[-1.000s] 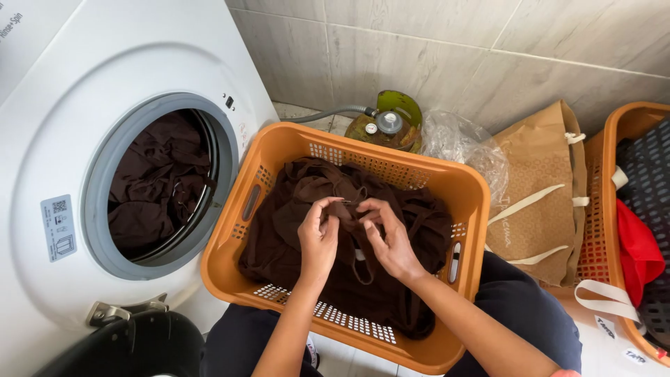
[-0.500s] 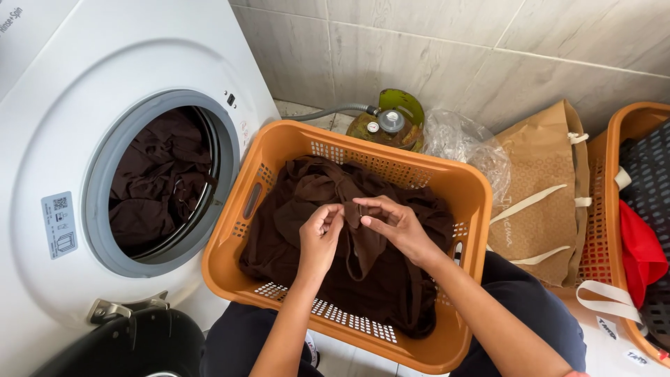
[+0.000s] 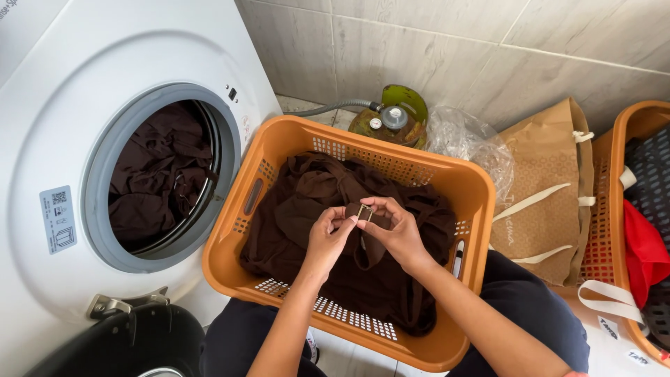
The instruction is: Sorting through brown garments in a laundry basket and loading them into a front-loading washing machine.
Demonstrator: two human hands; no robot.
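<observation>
Both hands had lifted: left hand (image 3: 326, 237) and right hand (image 3: 395, 229) pinched soft, light brown garment (image 3: 307, 209), small metal clasp (image 3: 364, 211) between fingertips.

White washing machine (image 3: 105, 84), green gas cylinder (image 3: 391, 120), brown paper bag (image 3: 544, 188), clear plastic bag (image 3: 464, 143)

Two orange baskets (image 3: 447, 185) (image 3: 631, 126), one washer (image 3: 84, 98), one paper bag (image 3: 548, 188) (perhaps more hidden).
</observation>
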